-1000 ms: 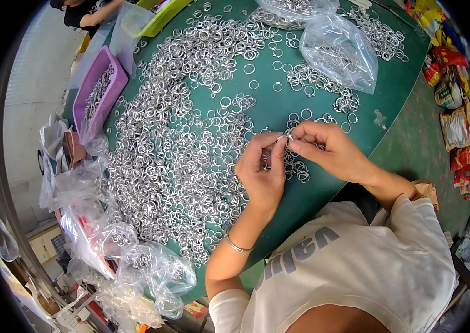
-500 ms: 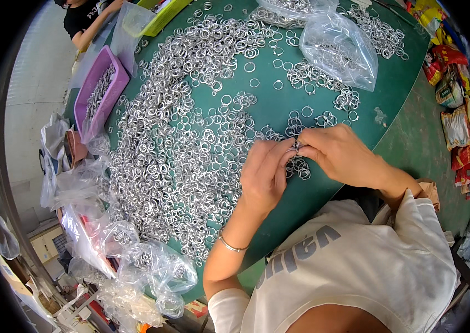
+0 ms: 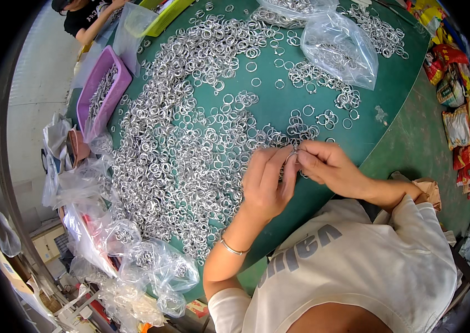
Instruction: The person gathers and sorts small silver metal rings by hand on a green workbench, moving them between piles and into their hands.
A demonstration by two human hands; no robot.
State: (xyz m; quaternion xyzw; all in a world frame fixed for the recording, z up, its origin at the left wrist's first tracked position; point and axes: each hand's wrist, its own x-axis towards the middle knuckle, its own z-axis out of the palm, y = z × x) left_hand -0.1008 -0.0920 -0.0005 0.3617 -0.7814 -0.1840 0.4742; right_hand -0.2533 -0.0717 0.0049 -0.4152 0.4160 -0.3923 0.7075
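Left hand (image 3: 265, 183) and right hand (image 3: 332, 168) sit a bit lower now, fingertips clamped on a silvery ring (image 3: 292, 154).

Loose metal rings (image 3: 151, 144): hundreds here, folks, heaped and overlapping, far past an exact count
Pinched ring (image 3: 292, 154): just the one to be made out
Bare hands: two in play, left hand (image 3: 264, 182) and right hand (image 3: 332, 168)
Wrist bangle (image 3: 234, 250): one, a solo entry
Purple basket (image 3: 119, 83): one
Lime-green basket (image 3: 167, 20): one, up top
Ring-filled clear bags (image 3: 346, 44), upper right: two, overlapping
Crumpled clear bags (image 3: 160, 266), lower left: several, too tangled to tally
Green table (image 3: 357, 130): one
Co-worker (image 3: 83, 21): one, at the far corner
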